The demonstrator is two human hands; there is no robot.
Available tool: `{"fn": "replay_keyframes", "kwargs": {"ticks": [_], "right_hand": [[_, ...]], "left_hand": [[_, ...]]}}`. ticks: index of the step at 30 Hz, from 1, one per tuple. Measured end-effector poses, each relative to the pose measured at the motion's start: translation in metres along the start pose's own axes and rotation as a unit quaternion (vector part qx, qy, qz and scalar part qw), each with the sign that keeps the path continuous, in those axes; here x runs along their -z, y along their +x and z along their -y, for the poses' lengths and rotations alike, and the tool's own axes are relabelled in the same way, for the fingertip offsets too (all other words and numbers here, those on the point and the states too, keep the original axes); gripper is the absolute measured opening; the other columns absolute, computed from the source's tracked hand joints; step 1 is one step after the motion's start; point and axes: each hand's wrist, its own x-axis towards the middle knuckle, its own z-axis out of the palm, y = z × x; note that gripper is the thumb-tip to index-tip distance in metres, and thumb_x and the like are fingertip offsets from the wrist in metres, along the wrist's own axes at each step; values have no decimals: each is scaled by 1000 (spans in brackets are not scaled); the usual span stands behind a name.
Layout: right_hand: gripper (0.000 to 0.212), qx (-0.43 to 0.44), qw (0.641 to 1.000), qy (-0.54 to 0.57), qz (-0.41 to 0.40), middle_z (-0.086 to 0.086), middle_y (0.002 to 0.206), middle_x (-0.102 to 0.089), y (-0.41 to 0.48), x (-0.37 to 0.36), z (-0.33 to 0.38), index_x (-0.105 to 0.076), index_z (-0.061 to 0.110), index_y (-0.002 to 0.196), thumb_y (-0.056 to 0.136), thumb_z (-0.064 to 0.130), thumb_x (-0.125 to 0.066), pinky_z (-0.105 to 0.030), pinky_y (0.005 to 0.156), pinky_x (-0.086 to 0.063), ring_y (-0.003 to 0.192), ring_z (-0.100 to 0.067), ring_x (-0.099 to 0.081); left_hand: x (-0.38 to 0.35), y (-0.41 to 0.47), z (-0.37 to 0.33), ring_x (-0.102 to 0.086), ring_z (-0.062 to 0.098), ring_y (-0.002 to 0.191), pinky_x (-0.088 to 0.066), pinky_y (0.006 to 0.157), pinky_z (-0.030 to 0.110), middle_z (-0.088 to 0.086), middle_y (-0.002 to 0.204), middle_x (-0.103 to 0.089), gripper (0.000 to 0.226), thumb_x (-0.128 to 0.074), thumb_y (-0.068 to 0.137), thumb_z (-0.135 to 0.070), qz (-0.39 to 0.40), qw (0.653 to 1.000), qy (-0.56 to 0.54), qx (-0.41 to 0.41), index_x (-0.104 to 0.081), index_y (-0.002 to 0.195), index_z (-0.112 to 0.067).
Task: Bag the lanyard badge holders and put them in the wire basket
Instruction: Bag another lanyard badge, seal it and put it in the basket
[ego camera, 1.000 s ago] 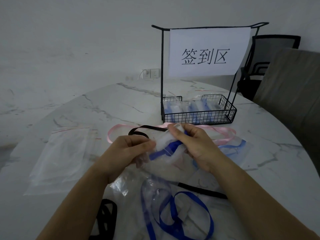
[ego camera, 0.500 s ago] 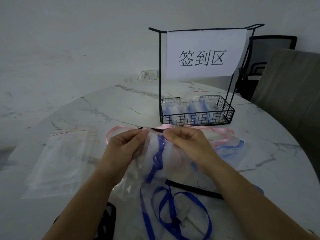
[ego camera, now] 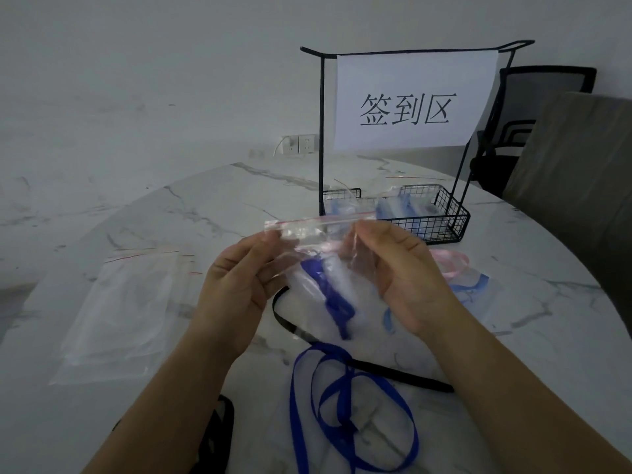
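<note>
A clear zip bag (ego camera: 319, 230) with a red-lined top hangs in the air above the table. Inside it sits a badge holder with a dark blue lanyard (ego camera: 330, 292). My left hand (ego camera: 239, 285) pinches the bag's upper left corner and my right hand (ego camera: 400, 275) pinches its upper right. Behind the bag, the black wire basket (ego camera: 448, 220) holds several bagged blue holders. Another blue lanyard holder (ego camera: 345, 401) lies on the table near me.
A stack of empty clear bags (ego camera: 126, 309) lies at left. Pink (ego camera: 451, 265), black (ego camera: 396, 374) and light blue (ego camera: 472, 285) lanyards lie on the marble table. A paper sign (ego camera: 410, 100) hangs on the basket's frame. Chairs (ego camera: 547, 107) stand at right.
Both hands have lifted the bag off the table and spread apart along its top edge. The blue lanyard has dropped down inside the bag.
</note>
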Motion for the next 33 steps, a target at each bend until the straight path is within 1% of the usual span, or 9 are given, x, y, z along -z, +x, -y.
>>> {"fn": "replay_keyframes", "kwargs": {"ticks": [3, 7, 10, 14, 18, 20, 23, 28, 33], "right_hand": [[25, -14, 1000, -9, 11, 5, 88, -75, 0, -4, -2, -79, 27, 90, 73, 44, -76, -19, 68, -53, 79, -5, -68], [26, -101, 984, -135, 60, 13, 90, -73, -2, -1, -4, -75, 44, 94, 72, 57, -75, -23, 72, -54, 81, -5, -68], [29, -131, 977, -158, 57, 10, 84, -74, -2, 0, -5, -78, 37, 94, 69, 51, -83, -23, 61, -53, 72, -6, -67], [16, -127, 981, -119, 86, 8, 67, -68, -4, 4, -3, -78, 26, 86, 77, 39, -81, -20, 46, -45, 53, -5, -60], [39, -123, 976, -168, 68, 2, 87, -75, -3, 3, -4, -78, 22, 98, 73, 52, -80, -22, 63, -53, 74, -11, -69], [35, -104, 975, -194, 23, 2, 97, -77, -1, 2, -7, -78, 29, 98, 75, 54, -76, -20, 70, -54, 85, -12, -72], [8, -64, 977, -203, -20, 0, 93, -78, 0, 6, -9, -79, 30, 90, 87, 31, -72, -19, 68, -55, 82, -12, -73], [7, -29, 976, -214, -15, 0, 87, -77, 0, 5, -6, -79, 29, 88, 85, 31, -74, -21, 72, -55, 79, -10, -72], [17, 5, 976, -214, 25, -3, 86, -77, -2, 2, -5, -79, 27, 88, 75, 37, -76, -16, 71, -53, 78, -12, -71]], "left_hand": [[-1, -1, 0, -70, 27, 98, -58, 81, 37, 16, 111, -72, 30, -59, 93, -25, 8, 1000, 0, -3, -70, 116, -8], [-2, 0, -2, -71, 22, 89, -58, 72, 30, 12, 103, -72, 40, -64, 88, -27, -16, 999, -31, 5, -66, 120, -3], [0, 1, -3, -71, 21, 87, -58, 67, 29, 9, 101, -73, 33, -63, 89, -24, -23, 998, -60, 15, -67, 115, -4], [5, 3, -1, -72, 24, 92, -58, 69, 32, 14, 106, -72, 36, -64, 89, -24, -47, 997, -39, 46, -66, 116, -1], [5, 2, 6, -71, 26, 89, -59, 72, 33, 16, 101, -72, 26, -67, 87, -21, -63, 995, -21, 74, -69, 104, -1], [4, 1, 8, -69, 28, 91, -59, 80, 39, 17, 101, -71, 24, -67, 88, -21, -60, 995, -11, 81, -70, 102, -2], [0, 0, 8, -71, 26, 88, -60, 77, 37, 16, 98, -73, 24, -68, 85, -23, -55, 996, 2, 71, -71, 98, -3], [-3, -2, 6, -73, 26, 87, -61, 73, 35, 16, 98, -74, 28, -67, 85, -23, -52, 998, 8, 43, -70, 101, -1], [-6, -5, 11, -73, 26, 89, -59, 71, 35, 14, 93, -73, 19, -69, 82, -29, -16, 994, 110, 9, -75, 88, -12]]}}
